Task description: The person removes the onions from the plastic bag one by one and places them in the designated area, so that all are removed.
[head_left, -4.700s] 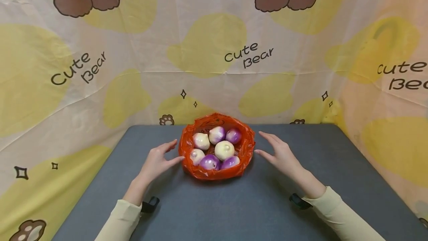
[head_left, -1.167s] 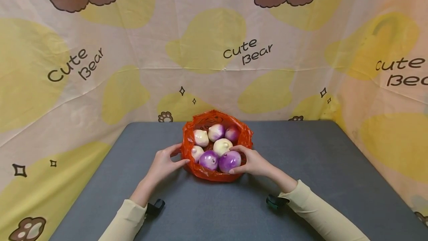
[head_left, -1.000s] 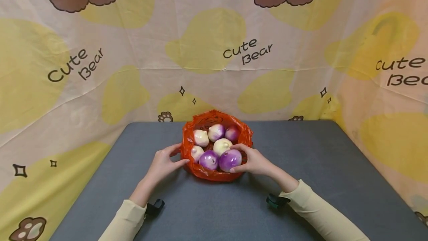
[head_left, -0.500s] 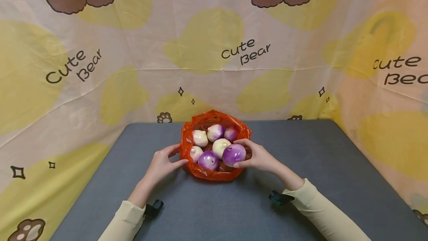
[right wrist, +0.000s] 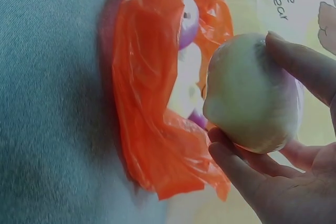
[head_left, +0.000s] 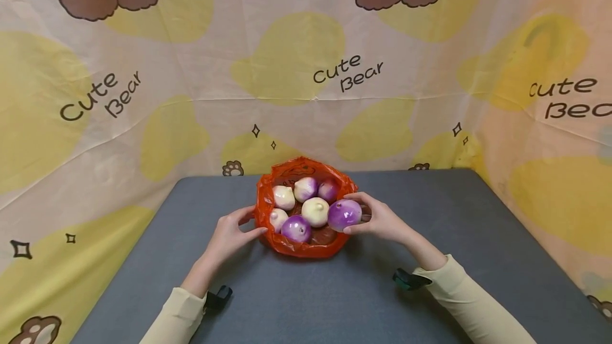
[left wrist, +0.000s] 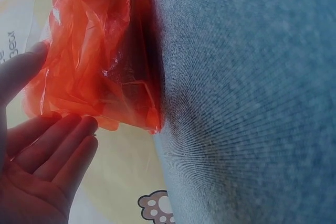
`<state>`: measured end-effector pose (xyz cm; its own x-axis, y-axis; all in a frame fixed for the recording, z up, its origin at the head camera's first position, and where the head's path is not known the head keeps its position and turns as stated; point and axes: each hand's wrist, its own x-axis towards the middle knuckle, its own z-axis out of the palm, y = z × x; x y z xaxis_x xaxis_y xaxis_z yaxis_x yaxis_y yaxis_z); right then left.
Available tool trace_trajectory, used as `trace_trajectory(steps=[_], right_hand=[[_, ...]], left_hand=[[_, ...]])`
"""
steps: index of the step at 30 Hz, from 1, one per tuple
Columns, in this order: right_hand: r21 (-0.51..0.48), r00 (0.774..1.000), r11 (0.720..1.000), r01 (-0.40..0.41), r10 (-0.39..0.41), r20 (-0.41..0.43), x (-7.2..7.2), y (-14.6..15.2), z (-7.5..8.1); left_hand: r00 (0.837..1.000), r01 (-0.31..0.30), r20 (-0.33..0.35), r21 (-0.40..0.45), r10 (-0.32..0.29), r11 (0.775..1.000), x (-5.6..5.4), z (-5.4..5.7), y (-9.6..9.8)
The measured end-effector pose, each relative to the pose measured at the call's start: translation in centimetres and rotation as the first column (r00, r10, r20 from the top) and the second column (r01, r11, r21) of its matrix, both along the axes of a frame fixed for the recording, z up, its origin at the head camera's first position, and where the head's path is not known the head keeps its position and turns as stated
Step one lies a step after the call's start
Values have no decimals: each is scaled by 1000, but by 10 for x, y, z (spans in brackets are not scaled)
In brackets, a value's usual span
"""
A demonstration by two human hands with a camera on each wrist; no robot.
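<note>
Onions (I count six, some pale, some purple) are sitting in a red plastic bag toward the far side of a grey-blue table, with its mouth facing up and the rim spread wide, which I'd guess is so fingers can get in from above. One more, a purple-topped onion, is in the right hand, up by the bag's right rim. That hand is curled just wide enough to span it, thumb on the near side and fingers on the far side, probably because it's round and shiny and wants support from both sides. Right wrist view shows its other side is pretty pale, btw. The left hand is spread fairly wide with fingers mostly straight, thumb and fingertips touching the bag's left side; looks like it's steadying that flimsy plastic rather than gripping it hard. As for writing, the backdrop cloth behind the table says "CUTE BEAR" over and over, and the right-hand one gets cut off by the edge of the view. There's also dark print inside the bag's far wall, but it's too crumpled for me to read. No brand I can make out on the onions.
</note>
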<state>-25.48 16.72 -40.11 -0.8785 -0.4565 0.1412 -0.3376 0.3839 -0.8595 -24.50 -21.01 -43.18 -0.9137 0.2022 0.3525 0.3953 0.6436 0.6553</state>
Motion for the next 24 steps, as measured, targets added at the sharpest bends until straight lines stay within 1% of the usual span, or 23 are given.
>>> trace_trajectory(steps=[8,13,24], right_hand=[[-9,1000,1000,28,-28,-6,3,13,6],[-34,1000,999,19,-20,-8,2,20,7],[-46,999,999,27,-28,-22,0,37,7]], left_hand=[[1000,0,-2,-4,0,1000,0,1,0],[1000,3,-14,-3,-3,1000,0,0,0],[998,-3,-64,-37,1,999,-3,-3,1]])
